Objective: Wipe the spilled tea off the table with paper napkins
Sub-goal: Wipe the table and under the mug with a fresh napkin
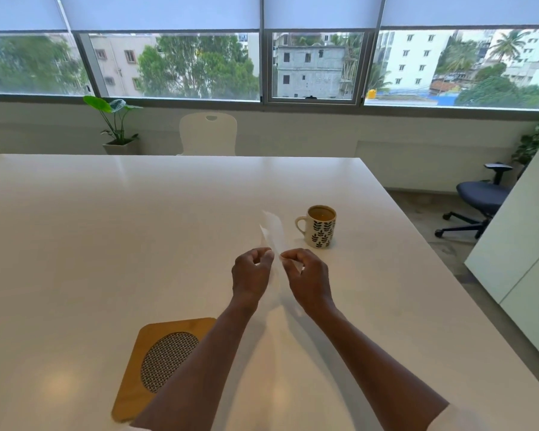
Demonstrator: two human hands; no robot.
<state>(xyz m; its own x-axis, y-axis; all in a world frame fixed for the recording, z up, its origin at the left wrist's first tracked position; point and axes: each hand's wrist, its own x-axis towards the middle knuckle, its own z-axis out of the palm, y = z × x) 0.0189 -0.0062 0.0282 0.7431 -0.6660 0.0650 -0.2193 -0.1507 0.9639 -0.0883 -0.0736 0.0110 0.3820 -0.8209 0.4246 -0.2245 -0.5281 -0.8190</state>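
A thin white paper napkin (273, 231) stands on edge above the white table (106, 228), blurred by motion. My left hand (252, 272) and my right hand (305, 275) pinch it from either side, fingertips close together at its lower part. A mug (319, 227) with a dark leaf pattern, filled with tea, stands upright just right of and beyond the napkin. I cannot make out any spilled tea on the glossy tabletop from here.
A square wooden trivet (156, 362) with a woven centre lies at the near left, partly under my left forearm. A white chair (208, 133) stands at the far table edge. A dark office chair (479, 200) and a white cabinet (517, 244) are off to the right.
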